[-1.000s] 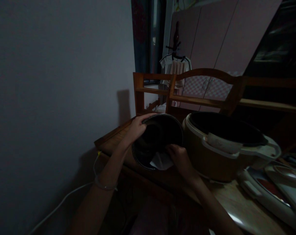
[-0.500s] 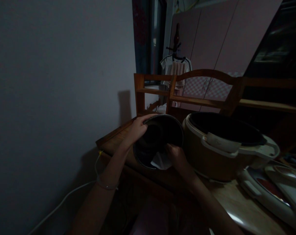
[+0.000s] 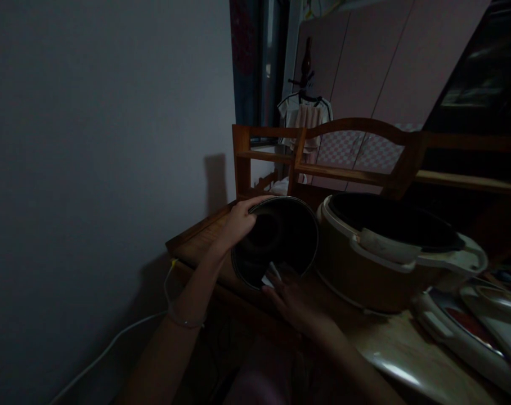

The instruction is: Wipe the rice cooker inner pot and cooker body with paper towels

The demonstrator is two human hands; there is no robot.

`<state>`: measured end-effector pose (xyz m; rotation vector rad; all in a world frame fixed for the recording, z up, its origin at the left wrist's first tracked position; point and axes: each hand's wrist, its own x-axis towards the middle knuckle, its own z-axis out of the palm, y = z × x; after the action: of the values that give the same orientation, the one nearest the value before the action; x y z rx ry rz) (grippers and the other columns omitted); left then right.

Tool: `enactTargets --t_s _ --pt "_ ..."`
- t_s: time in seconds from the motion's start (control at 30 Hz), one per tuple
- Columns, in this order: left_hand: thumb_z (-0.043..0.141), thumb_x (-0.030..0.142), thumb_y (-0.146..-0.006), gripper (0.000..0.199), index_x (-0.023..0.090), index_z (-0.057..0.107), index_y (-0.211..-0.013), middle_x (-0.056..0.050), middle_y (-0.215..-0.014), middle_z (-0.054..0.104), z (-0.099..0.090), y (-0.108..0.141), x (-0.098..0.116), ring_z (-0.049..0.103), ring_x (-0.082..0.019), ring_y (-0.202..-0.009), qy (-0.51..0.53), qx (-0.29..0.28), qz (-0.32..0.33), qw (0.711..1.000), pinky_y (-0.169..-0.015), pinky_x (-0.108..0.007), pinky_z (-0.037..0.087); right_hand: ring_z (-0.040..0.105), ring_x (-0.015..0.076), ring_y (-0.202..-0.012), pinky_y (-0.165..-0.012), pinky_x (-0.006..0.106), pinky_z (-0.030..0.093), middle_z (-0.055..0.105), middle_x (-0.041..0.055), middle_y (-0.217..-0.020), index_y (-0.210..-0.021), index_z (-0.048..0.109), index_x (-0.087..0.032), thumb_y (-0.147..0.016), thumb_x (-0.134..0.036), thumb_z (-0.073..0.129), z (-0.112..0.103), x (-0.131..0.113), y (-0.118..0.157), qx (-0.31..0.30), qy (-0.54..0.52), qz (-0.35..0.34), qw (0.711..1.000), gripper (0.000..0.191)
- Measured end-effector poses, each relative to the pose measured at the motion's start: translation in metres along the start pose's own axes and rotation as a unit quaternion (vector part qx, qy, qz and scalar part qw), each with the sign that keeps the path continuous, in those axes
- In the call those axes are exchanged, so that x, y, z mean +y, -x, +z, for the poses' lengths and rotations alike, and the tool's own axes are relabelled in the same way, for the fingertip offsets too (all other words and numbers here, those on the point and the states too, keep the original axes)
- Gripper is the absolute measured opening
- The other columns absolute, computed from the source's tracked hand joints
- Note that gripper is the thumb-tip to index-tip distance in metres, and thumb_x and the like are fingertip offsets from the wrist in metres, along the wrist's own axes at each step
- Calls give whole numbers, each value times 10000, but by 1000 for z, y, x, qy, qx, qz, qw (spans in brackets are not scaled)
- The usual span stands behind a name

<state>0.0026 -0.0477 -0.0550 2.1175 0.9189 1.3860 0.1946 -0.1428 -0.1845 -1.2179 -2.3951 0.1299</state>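
Note:
A dark round inner pot (image 3: 297, 230) is tipped on its side, its mouth facing me. My left hand (image 3: 241, 225) grips the pot's rim at the upper left, thumb inside and fingers over the outside. At the lower rim my right hand (image 3: 289, 298) is closed on a white tissue (image 3: 273, 275), which lies against the pot's inner wall. Part of the tissue is hidden by the fingers. Close on the right stands a rice cooker body (image 3: 365, 275) with a black interior and a pale rim, its lid off.
The cooker's lid (image 3: 462, 332) lies on the table (image 3: 390, 343) at the right. A wooden shelf frame (image 3: 352, 126) rises behind the table. A grey wall (image 3: 112, 140) bounds the left, and a white cord (image 3: 112, 340) runs below the table edge.
My right hand has moved down and left from inside the pot to its lower rim, carrying the tissue. The left hand keeps its hold, and the pot stays almost still.

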Motion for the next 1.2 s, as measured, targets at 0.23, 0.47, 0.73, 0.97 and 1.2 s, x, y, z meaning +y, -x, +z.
enactTargets --t_s 0.23,0.47,0.73,0.97,1.2 --pt "410 -4 -652 717 210 657 -1291 -23 -1258 694 2 3 2 619 -200 -1199 15 -8 -6 1000 -1104 -392 446 399 353 -1407 -1133 524 382 474 175 -1495 -1487 434 -161 -876 -575 649 26 14 3 19 77 -33 996 768" --pt "565 84 -731 638 204 593 -1357 -64 -1381 617 -16 -7 -3 590 -224 -1253 3 -63 -28 998 -1136 -426 406 529 288 -1279 -1099 460 415 564 132 -1414 -1435 488 -194 -901 -208 675 29 25 -1 32 94 -42 994 566" --pt "666 357 -852 653 299 448 -1465 -44 -1623 294 -12 52 -17 214 -231 -1519 -14 132 -54 990 -1248 -431 153 562 274 -1213 -1062 447 415 634 118 -1310 -1427 496 -202 -942 -242 628 20 23 -5 30 73 -41 996 504" --pt "632 406 -886 810 297 204 -1564 -45 -1592 360 58 120 -18 309 -221 -1486 51 251 -147 956 -1241 -397 250 587 257 -1180 -1049 422 409 662 111 -1262 -1401 517 -206 -969 -297 597 22 19 -8 35 52 -34 997 449" --pt "375 306 -980 620 328 186 -1571 -28 -1590 361 80 102 -35 179 -200 -1529 -43 378 -114 918 -1245 -461 238 601 254 -1174 -1015 396 425 674 99 -1254 -1360 560 -219 -963 -238 600 11 8 -10 38 19 -30 999 399"
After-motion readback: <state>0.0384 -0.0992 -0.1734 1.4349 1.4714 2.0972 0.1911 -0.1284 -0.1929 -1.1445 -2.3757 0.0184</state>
